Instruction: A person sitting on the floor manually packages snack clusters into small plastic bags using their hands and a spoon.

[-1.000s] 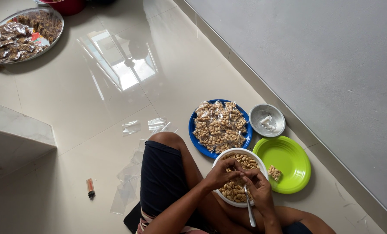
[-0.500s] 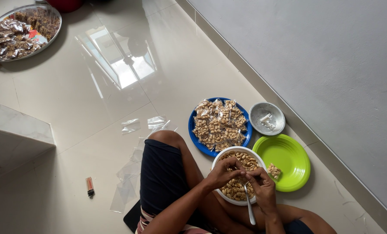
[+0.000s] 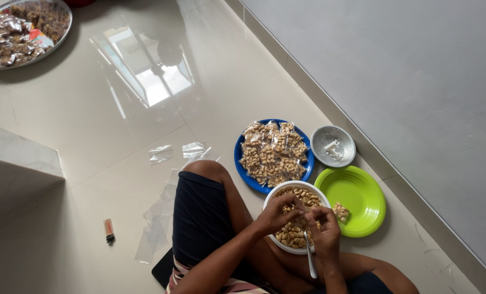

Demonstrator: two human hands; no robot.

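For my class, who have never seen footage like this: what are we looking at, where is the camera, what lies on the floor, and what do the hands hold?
There is one view, from a camera worn on a person's head, looking down at their own lap and hands. The person sits on a glossy tiled floor beside a grey wall. Both hands work over a white bowl of peanuts. The left hand pinches something small that I cannot make out; the right hand holds a white spoon. Nearby lie a blue plate piled with small filled packets, a green plate with one packet, a small metal dish, empty clear bags and a lighter.
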